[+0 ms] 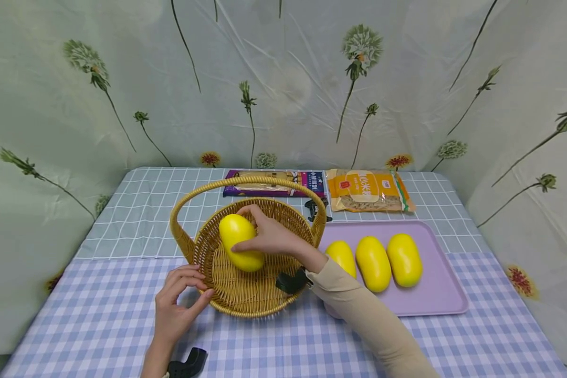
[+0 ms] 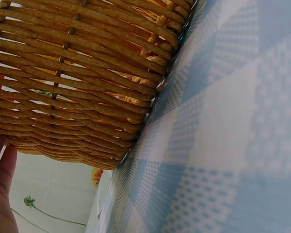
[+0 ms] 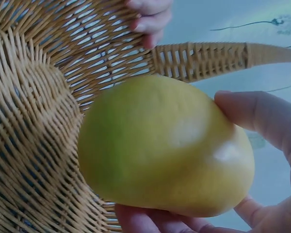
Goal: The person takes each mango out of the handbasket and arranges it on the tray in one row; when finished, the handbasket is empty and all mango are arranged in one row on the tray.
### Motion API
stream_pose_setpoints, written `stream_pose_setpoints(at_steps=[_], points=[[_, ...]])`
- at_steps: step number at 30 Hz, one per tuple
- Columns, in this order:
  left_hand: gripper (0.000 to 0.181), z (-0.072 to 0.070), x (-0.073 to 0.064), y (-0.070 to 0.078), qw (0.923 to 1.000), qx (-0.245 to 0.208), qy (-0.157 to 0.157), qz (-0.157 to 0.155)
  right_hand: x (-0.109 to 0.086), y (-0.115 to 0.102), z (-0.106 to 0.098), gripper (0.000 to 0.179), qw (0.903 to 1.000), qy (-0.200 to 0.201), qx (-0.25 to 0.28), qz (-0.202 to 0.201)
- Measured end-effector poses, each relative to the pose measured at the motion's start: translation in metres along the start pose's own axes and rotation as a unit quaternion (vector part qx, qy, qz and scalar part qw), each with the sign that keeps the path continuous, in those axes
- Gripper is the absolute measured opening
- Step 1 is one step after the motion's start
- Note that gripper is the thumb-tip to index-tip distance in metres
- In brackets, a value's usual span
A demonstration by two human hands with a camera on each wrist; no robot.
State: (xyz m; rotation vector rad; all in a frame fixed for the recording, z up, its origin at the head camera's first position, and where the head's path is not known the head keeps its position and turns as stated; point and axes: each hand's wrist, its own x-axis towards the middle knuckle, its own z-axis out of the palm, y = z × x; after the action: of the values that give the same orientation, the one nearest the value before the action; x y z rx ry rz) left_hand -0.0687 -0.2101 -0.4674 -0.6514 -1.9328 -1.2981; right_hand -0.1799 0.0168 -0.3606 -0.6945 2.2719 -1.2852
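A round wicker basket with a tall arched handle stands near the middle of the table. Inside its rim, my right hand holds a yellow mango, thumb on one side and fingers on the other. The right wrist view shows this mango close up, above the woven bottom, with a greenish patch. At the basket's left side my left hand grips the rim, its fingertips reaching over the edge. Weave hides part of that hand in the left wrist view.
Right of the basket lies a purple tray with three yellow mangoes, one partly behind the right forearm. Behind stand a purple noodle packet and an orange grain bag. The basket handle arches over the opening.
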Motion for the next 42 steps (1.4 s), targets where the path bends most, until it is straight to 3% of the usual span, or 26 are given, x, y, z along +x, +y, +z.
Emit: stream_pose_setpoints(at_steps=[5, 14, 32, 42], points=[[0.018, 0.001, 0.003, 0.004, 1.0, 0.001, 0.003, 0.001, -0.011, -0.003, -0.003, 0.071, 0.9996, 0.021, 0.01, -0.016], [0.019, 0.003, 0.022, 0.03, 1.0, -0.002, 0.002, 0.001, -0.031, -0.008, -0.008, 0.071, 0.9971, 0.04, 0.044, -0.046], [0.019, 0.002, 0.018, 0.027, 1.0, -0.002, 0.003, -0.002, -0.07, -0.004, -0.006, 0.071, 0.983, 0.087, 0.107, -0.121], [0.019, 0.002, 0.02, 0.029, 1.0, -0.002, 0.001, -0.003, -0.096, 0.007, -0.008, 0.072, 0.9659, 0.153, 0.111, -0.177]])
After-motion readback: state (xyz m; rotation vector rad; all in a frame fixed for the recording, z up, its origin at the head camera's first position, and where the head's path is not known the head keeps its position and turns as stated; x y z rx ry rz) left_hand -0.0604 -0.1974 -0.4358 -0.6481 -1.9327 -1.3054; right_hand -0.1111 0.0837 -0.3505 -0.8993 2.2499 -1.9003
